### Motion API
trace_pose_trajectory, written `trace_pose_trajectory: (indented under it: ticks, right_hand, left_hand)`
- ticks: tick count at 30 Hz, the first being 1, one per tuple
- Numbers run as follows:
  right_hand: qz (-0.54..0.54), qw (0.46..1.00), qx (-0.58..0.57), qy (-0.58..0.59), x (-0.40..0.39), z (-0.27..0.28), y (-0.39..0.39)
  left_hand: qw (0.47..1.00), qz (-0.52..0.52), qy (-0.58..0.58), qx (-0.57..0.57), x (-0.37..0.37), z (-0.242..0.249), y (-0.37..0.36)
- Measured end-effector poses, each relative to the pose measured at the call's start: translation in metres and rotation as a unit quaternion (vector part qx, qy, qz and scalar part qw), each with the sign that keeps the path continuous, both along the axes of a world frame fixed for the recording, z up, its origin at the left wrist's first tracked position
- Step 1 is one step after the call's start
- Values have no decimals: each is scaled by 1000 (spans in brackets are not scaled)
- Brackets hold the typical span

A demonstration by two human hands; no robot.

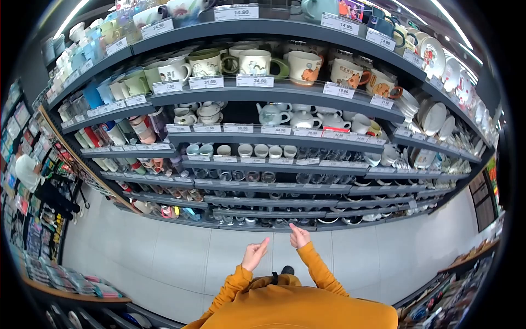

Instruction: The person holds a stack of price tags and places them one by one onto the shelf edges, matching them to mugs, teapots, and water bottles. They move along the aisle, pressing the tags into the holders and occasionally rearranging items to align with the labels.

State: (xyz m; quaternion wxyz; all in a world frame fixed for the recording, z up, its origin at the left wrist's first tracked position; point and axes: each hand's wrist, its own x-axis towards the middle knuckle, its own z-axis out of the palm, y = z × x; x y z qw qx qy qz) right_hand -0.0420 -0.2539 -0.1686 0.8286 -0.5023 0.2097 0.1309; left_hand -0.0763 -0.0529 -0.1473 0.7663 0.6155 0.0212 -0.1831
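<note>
My left hand [254, 255] is held over the floor in front of the shelving, with one digit stretched forward and the others partly bent. Slightly further forward, my right hand [298, 237] also has a digit extended, apart from its loosely curled fingers. Nothing shows in either hand, and neither touches anything. In this view, the hands are nearest the low shelf of glassware [249, 222]. Higher up stand a mug with an orange animal [304, 68], a white mug with a green handle [255, 62] and a pale blue teapot [270, 115].
Price tags line the shelf edges. Plates [433, 118] stand at the right. On the left, a person [33, 175] is beside a display of small goods. Behind me are low display racks [71, 281] at both sides. Light tiled floor [181, 247] runs along the aisle.
</note>
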Motion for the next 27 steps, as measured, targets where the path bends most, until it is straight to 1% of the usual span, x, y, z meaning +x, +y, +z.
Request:
trace_pose_trajectory:
  ticks: [2,5,8,10,11,13,14,16,17,19,20,22,23,24,25,26,27]
  right_hand:
    - [-6,1000,-7,9,-11,-1,39]
    - [16,1000,-9,14,-29,0,103]
    - [37,999,8,9,-48,-3,161]
    - [52,998,12,14,-54,-1,197]
    - [71,997,-13,23,-68,0,217]
    - [113,991,-70,20,-70,8,249]
    - [134,989,-55,0,-69,11,257]
    - [180,983,-22,-36,-76,9,272]
    - [176,983,-24,-44,-78,12,280]
    - [178,982,-33,-58,-82,18,287]
    - [185,980,-48,-45,-86,14,290]
    - [200,977,-76,-22,-91,12,296]
    - [214,972,-77,-51,-94,8,298]
    - [226,968,-76,-80,-98,2,301]
    - [235,963,-72,-111,-97,-4,306]
    - [256,958,-67,-107,-95,1,314]
    - [276,954,-64,-102,-97,8,320]
  left_hand:
    - [1000,-3,15,0,-12,0,38]
    - [998,-11,63,-20,-27,12,84]
    - [998,-67,4,16,-45,32,126]
    - [993,-43,-19,113,-44,15,155]
    - [987,-31,-22,155,-58,4,167]
    - [998,33,20,43,-73,-4,193]
    - [997,64,37,-10,-79,-7,205]
    - [993,93,64,-16,-101,-17,221]
    - [991,110,78,-18,-110,-21,230]
    - [990,133,40,10,-123,-26,239]
    - [988,148,26,25,-132,-29,242]
    - [972,228,-60,15,-139,-28,240]
    - [959,266,-102,9,-141,-25,239]
    - [953,273,-127,35,-146,-19,247]
    - [958,243,-128,81,-152,-23,261]
    - [961,211,-127,129,-162,-31,279]
    - [961,177,-124,175,-167,-25,290]
